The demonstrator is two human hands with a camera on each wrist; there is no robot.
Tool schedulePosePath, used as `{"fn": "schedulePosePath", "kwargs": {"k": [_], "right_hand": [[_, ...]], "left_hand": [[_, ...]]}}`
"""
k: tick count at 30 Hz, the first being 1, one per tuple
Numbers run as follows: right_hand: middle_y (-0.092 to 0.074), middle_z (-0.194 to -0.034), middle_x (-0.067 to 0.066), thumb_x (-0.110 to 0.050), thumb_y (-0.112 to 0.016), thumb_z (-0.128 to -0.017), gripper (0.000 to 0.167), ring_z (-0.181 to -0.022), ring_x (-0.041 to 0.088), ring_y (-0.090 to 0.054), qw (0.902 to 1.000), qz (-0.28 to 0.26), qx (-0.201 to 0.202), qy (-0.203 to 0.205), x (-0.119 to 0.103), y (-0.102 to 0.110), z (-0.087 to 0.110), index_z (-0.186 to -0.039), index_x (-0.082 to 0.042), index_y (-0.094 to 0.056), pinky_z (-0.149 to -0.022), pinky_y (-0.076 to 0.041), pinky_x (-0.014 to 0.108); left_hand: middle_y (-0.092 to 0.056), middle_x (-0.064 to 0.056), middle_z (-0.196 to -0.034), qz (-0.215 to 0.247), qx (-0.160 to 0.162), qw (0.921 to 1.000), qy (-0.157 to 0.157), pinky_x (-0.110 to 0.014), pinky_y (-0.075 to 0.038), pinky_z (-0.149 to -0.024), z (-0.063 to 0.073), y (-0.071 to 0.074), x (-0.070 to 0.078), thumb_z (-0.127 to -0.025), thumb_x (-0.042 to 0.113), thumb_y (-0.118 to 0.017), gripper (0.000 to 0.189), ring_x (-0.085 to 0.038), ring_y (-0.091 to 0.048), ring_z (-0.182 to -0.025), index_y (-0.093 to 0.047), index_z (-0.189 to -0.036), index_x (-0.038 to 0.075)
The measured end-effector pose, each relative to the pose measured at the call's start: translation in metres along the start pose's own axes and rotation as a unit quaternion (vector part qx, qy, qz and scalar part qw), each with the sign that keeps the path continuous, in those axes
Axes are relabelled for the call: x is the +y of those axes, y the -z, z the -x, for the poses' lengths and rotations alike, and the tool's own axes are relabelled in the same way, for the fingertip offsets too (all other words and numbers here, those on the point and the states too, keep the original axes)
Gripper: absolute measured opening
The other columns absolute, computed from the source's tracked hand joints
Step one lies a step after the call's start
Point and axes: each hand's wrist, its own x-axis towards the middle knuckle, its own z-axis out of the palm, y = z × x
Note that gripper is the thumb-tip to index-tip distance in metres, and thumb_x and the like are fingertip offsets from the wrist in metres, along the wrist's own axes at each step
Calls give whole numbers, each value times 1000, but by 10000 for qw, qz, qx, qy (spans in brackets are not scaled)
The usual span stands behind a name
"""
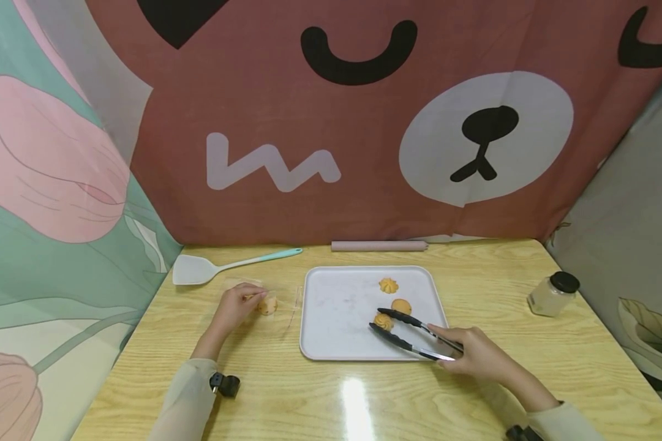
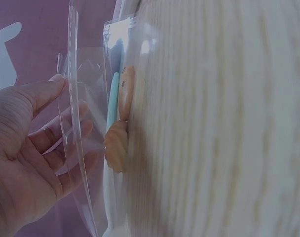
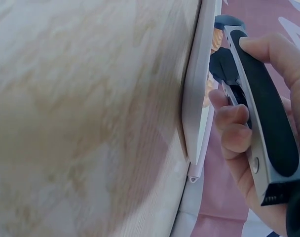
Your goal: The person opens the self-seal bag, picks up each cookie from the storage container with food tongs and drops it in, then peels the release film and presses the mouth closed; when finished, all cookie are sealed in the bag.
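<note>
In the head view, my left hand (image 1: 239,306) pinches the edge of a clear plastic bag (image 1: 285,297) lying left of the tray. Two cookies show inside the bag in the left wrist view: a ridged cookie (image 2: 116,146) and a flatter cookie (image 2: 126,94). My right hand (image 1: 476,355) grips black-tipped metal tongs (image 1: 395,339) over the white tray (image 1: 333,324). Between the tong tips sits a swirled cookie (image 1: 383,321); whether both tips touch it I cannot tell. Behind it on the tray are a round cookie (image 1: 401,304) and a star-shaped cookie (image 1: 388,285).
A white spatula (image 1: 194,271) with a turquoise handle lies at the back left. A pinkish rolled tube (image 1: 379,246) rests along the back edge, by the bear-print cloth (image 1: 364,202). On the right stands a black-lidded jar (image 1: 553,294).
</note>
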Motion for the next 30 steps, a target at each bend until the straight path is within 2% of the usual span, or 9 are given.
{"fn": "schedulePosePath", "kwargs": {"k": [2,4,7,10,16,30], "right_hand": [[-57,-72,-5,-14,-80,-72,61,-52,-6,-31,9999,-62,-89,-76,0,1,0,-126,2,-58,-46,-36,17],[-57,-73,-4,-14,-80,-73,62,-50,-7,-30,9997,-99,-164,-163,-1,2,2,-128,2,-57,-44,-36,17],[-66,-87,6,-14,-80,-72,63,-50,-6,-27,9995,-45,-167,-266,-2,4,5,-128,2,-57,-46,-35,18],[-68,-97,12,-14,-80,-71,63,-51,-5,-25,9994,19,-107,-340,-3,5,8,-127,1,-58,-46,-35,18],[-66,-90,4,-13,-80,-72,60,-53,-6,-28,9994,-64,-66,-345,-2,5,10,-127,1,-59,-46,-35,18],[-68,-97,12,-10,-80,-71,60,-56,-5,-28,9998,-70,9,-207,0,4,11,-127,0,-59,-52,-38,19]], "left_hand": [[-68,-14,-101,-16,-3,10000,15,-49,-49,-84,0,0,0,-87,11,-68,14,-32,-62,-99,-75,-96,3],[-68,-14,-101,-7,-6,10000,41,-49,-49,-84,0,0,0,-87,11,-68,14,-32,-62,-99,-75,-96,3],[-68,-13,-102,-11,-42,10000,76,-49,-49,-84,0,0,0,-88,13,-68,15,-32,-61,-100,-75,-97,3],[-68,-13,-103,1,-79,9999,118,-50,-49,-84,0,-1,0,-88,13,-67,16,-32,-61,-101,-74,-98,2],[-68,-13,-103,33,-109,9998,143,-50,-48,-86,1,0,-1,-88,14,-67,17,-32,-61,-102,-74,-99,2],[-68,-14,-102,62,-82,9999,110,-51,-48,-87,0,-1,-1,-88,13,-68,16,-33,-61,-101,-74,-98,1]]}}
